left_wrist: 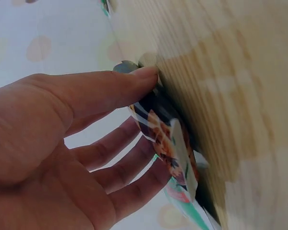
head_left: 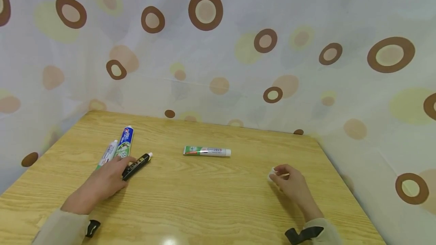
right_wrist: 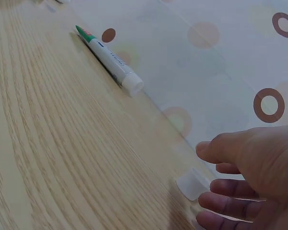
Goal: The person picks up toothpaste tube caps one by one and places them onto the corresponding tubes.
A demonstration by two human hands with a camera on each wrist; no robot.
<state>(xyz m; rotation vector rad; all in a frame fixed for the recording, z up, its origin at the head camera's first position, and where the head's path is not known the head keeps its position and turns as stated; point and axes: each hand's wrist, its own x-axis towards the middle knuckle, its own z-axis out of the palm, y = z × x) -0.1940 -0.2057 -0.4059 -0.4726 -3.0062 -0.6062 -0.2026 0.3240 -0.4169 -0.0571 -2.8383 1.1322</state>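
My left hand point(head_left: 107, 179) holds a black toothpaste tube point(head_left: 137, 166) with a white cap. In the left wrist view the thumb point(left_wrist: 134, 79) lies on the tube's near side and the fingers reach behind it. Beside that hand lie a blue-and-green toothpaste tube point(head_left: 126, 139) and a white-and-green toothpaste tube point(head_left: 109, 152), both partly hidden by it. On the right, my right hand point(head_left: 293, 184) is at a small white object point(head_left: 271, 174) of unclear kind. In the right wrist view this white piece point(right_wrist: 191, 184) stands close to the fingertips, while the thumb is apart from it.
Another white-and-green toothpaste tube point(head_left: 207, 151) lies crosswise near the middle of the wooden table point(head_left: 204, 199). Behind the table hangs a pale curtain point(head_left: 231, 63) with brown rings and dots, which also runs along both sides.
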